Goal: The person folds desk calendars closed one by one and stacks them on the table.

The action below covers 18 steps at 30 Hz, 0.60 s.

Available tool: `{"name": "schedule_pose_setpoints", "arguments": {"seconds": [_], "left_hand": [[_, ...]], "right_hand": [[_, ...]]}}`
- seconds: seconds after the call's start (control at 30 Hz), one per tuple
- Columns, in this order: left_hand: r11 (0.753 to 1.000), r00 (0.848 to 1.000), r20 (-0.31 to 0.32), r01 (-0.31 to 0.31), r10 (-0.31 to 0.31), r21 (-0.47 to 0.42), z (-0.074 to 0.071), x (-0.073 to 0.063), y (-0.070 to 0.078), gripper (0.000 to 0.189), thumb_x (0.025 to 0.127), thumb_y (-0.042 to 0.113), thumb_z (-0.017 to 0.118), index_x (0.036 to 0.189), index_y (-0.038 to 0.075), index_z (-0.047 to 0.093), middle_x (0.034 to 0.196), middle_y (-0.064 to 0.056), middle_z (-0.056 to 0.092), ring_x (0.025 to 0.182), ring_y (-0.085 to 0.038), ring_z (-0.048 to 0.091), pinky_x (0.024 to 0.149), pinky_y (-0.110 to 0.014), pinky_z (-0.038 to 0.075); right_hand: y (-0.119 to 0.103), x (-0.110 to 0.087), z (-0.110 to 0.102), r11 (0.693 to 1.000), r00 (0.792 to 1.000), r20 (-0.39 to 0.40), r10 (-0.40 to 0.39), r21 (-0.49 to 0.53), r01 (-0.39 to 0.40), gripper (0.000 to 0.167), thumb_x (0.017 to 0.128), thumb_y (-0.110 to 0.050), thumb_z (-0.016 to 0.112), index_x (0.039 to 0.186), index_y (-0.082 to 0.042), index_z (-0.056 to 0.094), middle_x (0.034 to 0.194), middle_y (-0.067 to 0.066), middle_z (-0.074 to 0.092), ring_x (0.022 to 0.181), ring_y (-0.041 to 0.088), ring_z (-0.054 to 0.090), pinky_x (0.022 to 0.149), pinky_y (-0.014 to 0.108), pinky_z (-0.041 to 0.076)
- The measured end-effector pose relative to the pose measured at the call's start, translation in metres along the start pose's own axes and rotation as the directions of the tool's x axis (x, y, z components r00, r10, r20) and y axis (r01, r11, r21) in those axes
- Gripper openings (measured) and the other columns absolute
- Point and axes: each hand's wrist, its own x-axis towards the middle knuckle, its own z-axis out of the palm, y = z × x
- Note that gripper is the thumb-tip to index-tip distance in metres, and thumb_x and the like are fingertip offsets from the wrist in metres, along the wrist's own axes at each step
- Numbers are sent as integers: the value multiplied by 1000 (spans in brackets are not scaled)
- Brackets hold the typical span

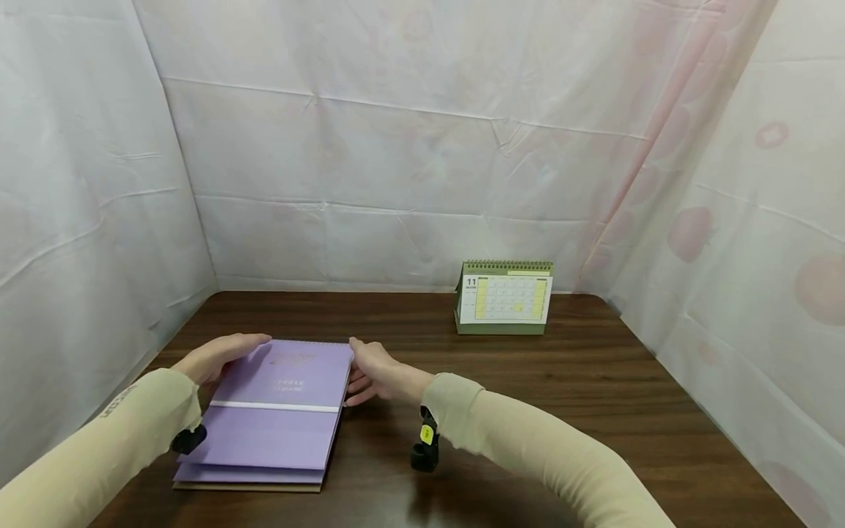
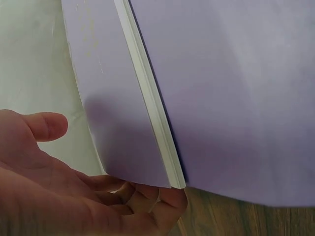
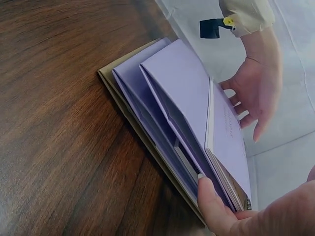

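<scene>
A purple spiral-bound desk calendar lies folded on the brown table, a white strip across its cover. My left hand is at its far left side. In the left wrist view, that hand's fingers meet the calendar's edge and its thumb stands apart. At the far right corner, my right hand touches the side with its fingers spread. The right wrist view shows a fingertip against the layered side, between purple covers that gape at the near end. A tan board forms the bottom layer.
A green desk calendar stands upright toward the back, its page showing 11. Pale curtains hang behind and at both sides of the wooden table. A black wrist camera is strapped below the right sleeve.
</scene>
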Motion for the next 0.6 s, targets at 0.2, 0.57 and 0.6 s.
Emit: {"name": "schedule_pose_setpoints", "arguments": {"seconds": [0.2, 0.57, 0.6], "left_hand": [[1000, 1000, 5, 8, -8, 5, 4, -51, 30, 93, 96, 55, 35, 146, -18, 4, 148, -45, 6, 137, -57, 17, 114, -61, 24], [1000, 1000, -2, 15, -15, -6, 6, -55, 29, 93, 97, 54, 34, 146, -18, 3, 148, -44, 3, 139, -57, 11, 116, -61, 18], [1000, 1000, -2, 17, -17, -11, 6, -54, 29, 92, 97, 53, 34, 146, -18, 2, 148, -44, 2, 139, -57, 11, 116, -61, 18]], "right_hand": [[1, 0, 4, 1000, 1000, -5, 5, 4, -5, 56, 103, -40, 35, 112, 12, 53, 95, 24, 54, 81, 31, 56, 85, 55, 55], [5, 4, 6, 1000, 1000, -13, 8, 6, -8, 57, 103, -39, 35, 113, 14, 53, 95, 26, 55, 72, 27, 54, 80, 53, 57], [5, 4, 6, 1000, 1000, -12, 7, 4, -7, 57, 103, -39, 35, 112, 14, 54, 95, 26, 55, 72, 27, 54, 80, 53, 57]]}}
